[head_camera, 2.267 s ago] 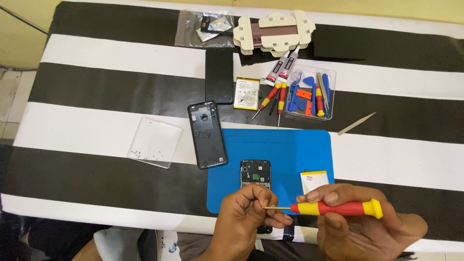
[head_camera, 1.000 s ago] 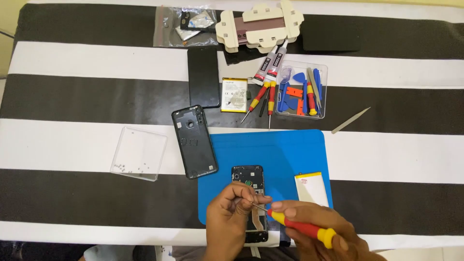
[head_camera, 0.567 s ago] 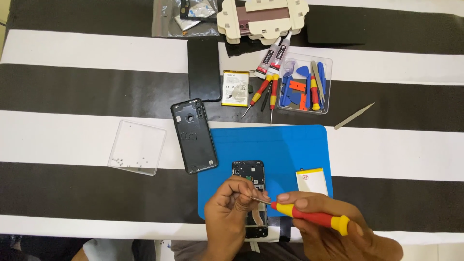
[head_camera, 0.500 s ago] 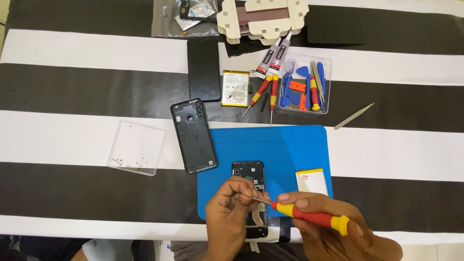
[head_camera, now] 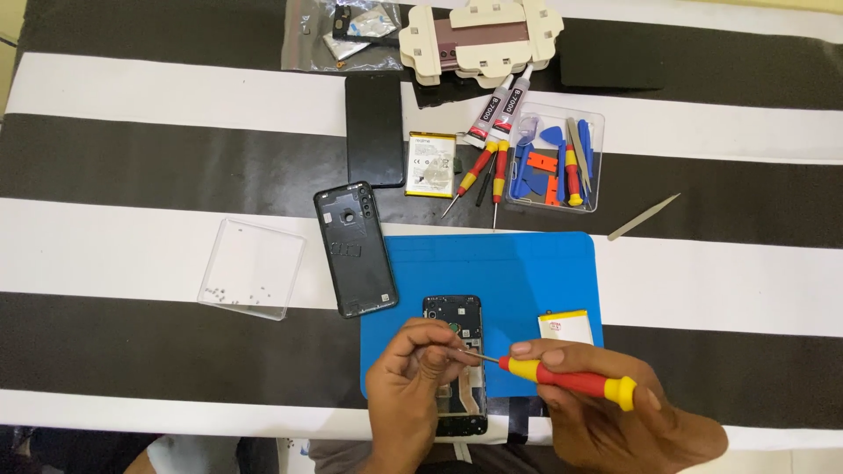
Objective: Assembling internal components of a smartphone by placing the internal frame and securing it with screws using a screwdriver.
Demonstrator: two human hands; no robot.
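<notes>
The opened phone (head_camera: pixel 456 351) lies face down on the blue mat (head_camera: pixel 527 272), its lower half under my hands. My right hand (head_camera: pixel 606 412) is closed around the red and yellow screwdriver (head_camera: pixel 566 380), held nearly level, with the metal tip pointing left and meeting the phone's inner frame about midway down. My left hand (head_camera: pixel 413 386) sits just left of that tip, fingers curled and pinched close to it; I cannot tell whether they hold a screw or only steady the phone.

Just right of the grip, a flat battery (head_camera: pixel 566 326) with a yellow edge rests on the mat. Up and to the left of the grip, the black back cover (head_camera: pixel 355 248) lies inside up, partly off the mat. Further left is a clear square tray (head_camera: pixel 252 268) with tiny screws scattered in it.

Well above the grip, on the striped cloth (head_camera: pixel 132 167), are a second battery (head_camera: pixel 431 163), a black phone (head_camera: pixel 374 129) lying flat, two loose screwdrivers (head_camera: pixel 483 171), and two glue tubes (head_camera: pixel 496 110). Beside them stands a clear tool box (head_camera: pixel 553 158) with blue picks and tools. A metal pry tool (head_camera: pixel 643 217) lies to its right. At the far edge are a wooden clamp jig (head_camera: pixel 481 37) and a plastic bag (head_camera: pixel 338 33).
</notes>
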